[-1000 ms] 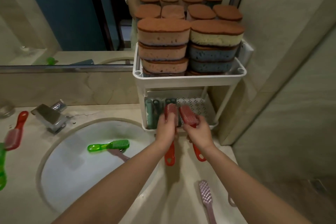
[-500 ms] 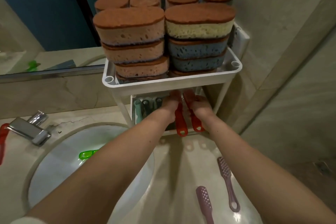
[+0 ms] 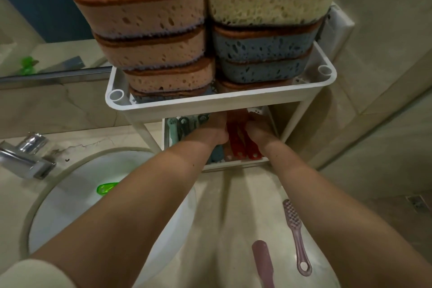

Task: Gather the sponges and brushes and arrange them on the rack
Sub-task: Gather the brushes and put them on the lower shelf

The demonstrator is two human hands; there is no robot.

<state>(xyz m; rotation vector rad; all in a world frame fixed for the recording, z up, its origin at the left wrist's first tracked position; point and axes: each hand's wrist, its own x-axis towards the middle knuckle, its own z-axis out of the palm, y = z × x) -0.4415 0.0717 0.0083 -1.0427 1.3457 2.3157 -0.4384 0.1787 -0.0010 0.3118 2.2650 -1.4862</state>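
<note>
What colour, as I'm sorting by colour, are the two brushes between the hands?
Red; the brushes show best in the head view.

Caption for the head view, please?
Left hand and right hand hold two red plastic brushes in white rack's lower tray, under stacked brown-topped sponges.

Left hand [image 3: 210,130] and right hand [image 3: 260,130] grip red brushes [image 3: 236,145] in lower tier of rack [image 3: 210,103], far-right corner of counter [image 3: 233,206]; sponges [image 3: 140,7] stacked on top.

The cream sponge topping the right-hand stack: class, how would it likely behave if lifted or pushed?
The cream sponge looks porous, so probably light and squashy. Perched atop a tall stack, a push might topple it; its flat faces shouldn't roll.
</note>
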